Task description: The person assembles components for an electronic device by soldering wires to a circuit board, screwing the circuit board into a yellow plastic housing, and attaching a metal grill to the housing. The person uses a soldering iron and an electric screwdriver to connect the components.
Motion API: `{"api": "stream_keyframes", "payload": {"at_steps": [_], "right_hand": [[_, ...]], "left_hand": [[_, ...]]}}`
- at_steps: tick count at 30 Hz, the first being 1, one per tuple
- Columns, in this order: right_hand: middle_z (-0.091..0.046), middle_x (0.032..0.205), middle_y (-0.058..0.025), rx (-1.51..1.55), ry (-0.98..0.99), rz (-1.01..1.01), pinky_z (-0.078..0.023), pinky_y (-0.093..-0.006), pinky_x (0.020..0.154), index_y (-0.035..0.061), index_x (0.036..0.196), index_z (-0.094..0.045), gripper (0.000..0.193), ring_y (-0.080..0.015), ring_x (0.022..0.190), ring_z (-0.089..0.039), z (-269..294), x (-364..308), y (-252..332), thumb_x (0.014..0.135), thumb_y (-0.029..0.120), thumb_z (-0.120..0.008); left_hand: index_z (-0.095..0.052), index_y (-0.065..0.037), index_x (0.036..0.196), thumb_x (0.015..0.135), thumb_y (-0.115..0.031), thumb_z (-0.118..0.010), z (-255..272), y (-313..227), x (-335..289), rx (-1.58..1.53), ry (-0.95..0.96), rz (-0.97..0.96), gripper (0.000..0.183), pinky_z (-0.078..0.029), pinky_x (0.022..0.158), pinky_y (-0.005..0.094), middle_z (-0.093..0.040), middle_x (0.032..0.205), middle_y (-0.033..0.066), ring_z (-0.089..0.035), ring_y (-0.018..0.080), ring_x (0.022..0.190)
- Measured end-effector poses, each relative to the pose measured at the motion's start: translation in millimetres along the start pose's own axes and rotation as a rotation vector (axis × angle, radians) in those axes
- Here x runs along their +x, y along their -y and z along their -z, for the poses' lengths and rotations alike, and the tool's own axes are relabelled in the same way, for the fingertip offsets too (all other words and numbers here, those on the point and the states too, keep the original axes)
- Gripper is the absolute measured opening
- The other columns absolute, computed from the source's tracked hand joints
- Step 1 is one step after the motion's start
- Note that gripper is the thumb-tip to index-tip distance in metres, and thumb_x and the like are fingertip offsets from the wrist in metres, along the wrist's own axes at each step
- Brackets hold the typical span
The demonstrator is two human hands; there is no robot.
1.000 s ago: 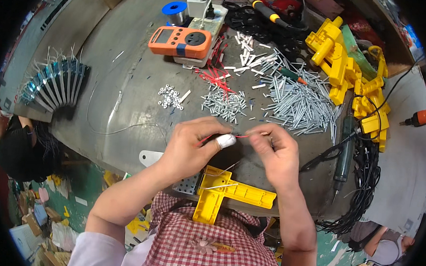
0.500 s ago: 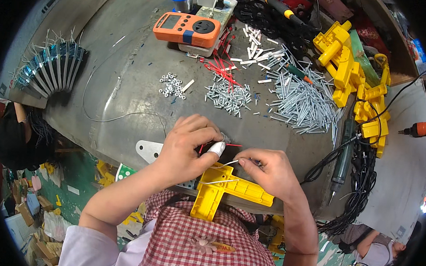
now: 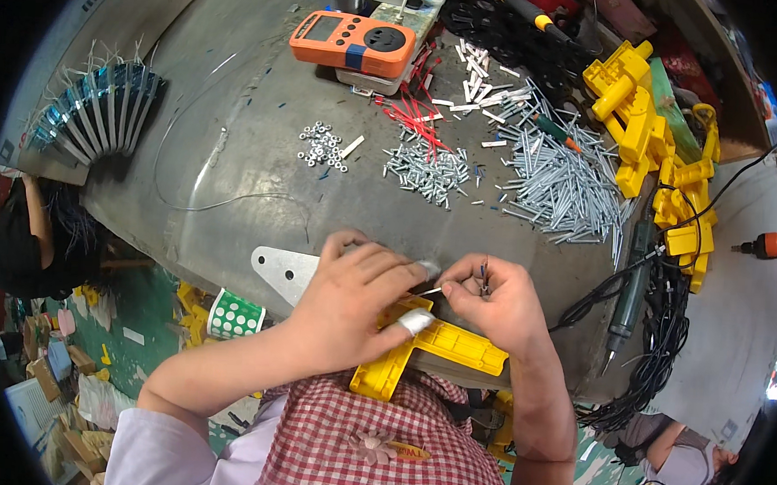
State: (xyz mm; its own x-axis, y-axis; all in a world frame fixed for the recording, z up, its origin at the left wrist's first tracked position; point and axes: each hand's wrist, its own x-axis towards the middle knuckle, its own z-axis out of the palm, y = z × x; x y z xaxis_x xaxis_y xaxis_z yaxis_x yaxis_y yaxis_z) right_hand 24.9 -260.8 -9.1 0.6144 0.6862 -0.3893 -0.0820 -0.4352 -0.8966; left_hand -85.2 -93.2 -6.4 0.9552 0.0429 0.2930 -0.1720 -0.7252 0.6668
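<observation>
A yellow T-shaped plastic housing lies at the table's near edge, its ribbed inside facing up. My left hand reaches over its upper end, the white-wrapped thumb pressed on it and the other fingers bent past the far side. What lies beneath these fingers is hidden. Just to the right, my right hand pinches a thin white wire above the housing. Small dark wire ends poke up between its fingers. Beside my left hand lies a flat silver metal plate with holes.
Piles of nuts, short screws and long screws lie farther back. An orange meter stands behind them. At right are yellow housings and a soldering iron. A green dotted roll sits at the near edge.
My left hand has shifted right and nearer, its thumb now over the housing. My right hand has risen slightly with the white wire. The red wire by my left hand is now hidden.
</observation>
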Motion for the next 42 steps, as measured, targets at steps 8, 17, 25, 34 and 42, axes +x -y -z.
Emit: {"api": "stream_keyframes", "payload": {"at_steps": [8,17,25,34,42], "right_hand": [[-0.046,0.059,0.0063,-0.03,-0.108,0.046,-0.034,-0.0208,0.05,0.0018,0.083,-0.064,0.008,-0.0014,0.056,-0.037,-5.7,-4.1,7.9,0.078,0.008,-0.065],[-0.059,0.068,-0.0058,-0.326,0.126,0.099,-0.046,-0.0269,0.055,0.008,0.107,-0.061,0.029,-0.0125,0.056,-0.055,15.8,-6.5,30.0,0.078,0.011,-0.064],[-0.066,0.084,-0.0117,-0.357,0.011,0.289,-0.052,-0.0316,0.064,0.0042,0.096,-0.063,0.019,-0.0213,0.074,-0.067,11.2,-6.8,19.8,0.081,0.014,-0.065],[-0.064,0.072,-0.0108,-0.228,-0.029,0.192,-0.048,-0.0275,0.058,0.0019,0.089,-0.065,0.014,-0.0129,0.065,-0.062,4.4,-7.5,17.7,0.082,0.013,-0.064],[-0.062,0.067,-0.0079,-0.132,-0.036,0.147,-0.044,-0.0256,0.056,0.0016,0.089,-0.064,0.015,-0.0064,0.06,-0.053,2.2,-5.6,12.2,0.082,0.015,-0.063]], "left_hand": [[-0.061,-0.003,0.09,0.068,-0.001,-0.069,-2.1,3.5,1.9,-0.161,0.029,0.138,0.024,-0.042,0.082,0.0365,-0.062,0.084,0.0104,-0.059,0.0285,0.085],[-0.056,-0.001,0.099,0.076,-0.005,-0.068,1.7,1.6,4.2,-0.357,0.093,0.373,0.027,-0.045,0.08,0.0349,-0.063,0.086,0.0102,-0.059,0.0255,0.092],[-0.057,-0.004,0.096,0.075,-0.008,-0.067,3.8,-2.8,9.7,-0.192,0.11,0.236,0.024,-0.04,0.09,0.0375,-0.063,0.082,0.0082,-0.061,0.0241,0.081],[-0.06,-0.004,0.089,0.072,-0.008,-0.068,-3.8,-4.4,7.4,-0.083,0.048,0.127,0.02,-0.035,0.099,0.046,-0.062,0.08,0.0075,-0.061,0.0244,0.08],[-0.062,-0.002,0.092,0.073,-0.008,-0.069,2.3,1.3,8.7,-0.165,0.111,0.226,0.021,-0.033,0.103,0.0466,-0.065,0.081,0.0091,-0.063,0.0266,0.08]]}}
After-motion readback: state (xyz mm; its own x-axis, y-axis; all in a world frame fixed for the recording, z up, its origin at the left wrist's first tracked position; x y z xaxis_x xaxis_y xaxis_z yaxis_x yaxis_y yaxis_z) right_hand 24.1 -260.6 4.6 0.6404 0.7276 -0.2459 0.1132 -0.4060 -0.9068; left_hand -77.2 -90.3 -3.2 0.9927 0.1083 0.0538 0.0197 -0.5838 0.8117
